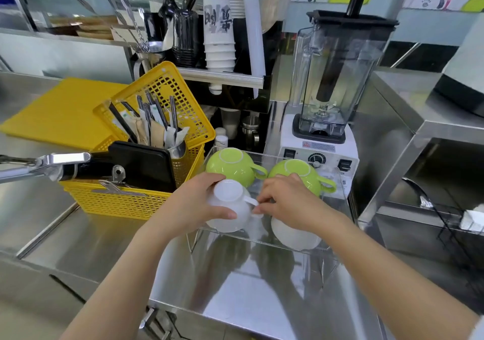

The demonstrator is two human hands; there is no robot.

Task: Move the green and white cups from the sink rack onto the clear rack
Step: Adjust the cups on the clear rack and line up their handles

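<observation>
Two green cups stand upside down at the back of the clear rack [262,245]: one on the left [229,165], one on the right [301,174]. My left hand [199,206] grips an upside-down white cup [230,203] at the rack's front left. My right hand [285,203] pinches that cup's handle with its fingertips. It also lies over a second white cup [293,236] at the front right, hiding that cup's top. The sink rack [445,224] is a black wire frame at the right edge.
A yellow basket [125,203] with utensils stands left of the clear rack. A blender [327,103] stands right behind it. A long metal handle [44,165] juts in from the left. The sink basin [432,182] lies to the right. Bare steel counter lies in front.
</observation>
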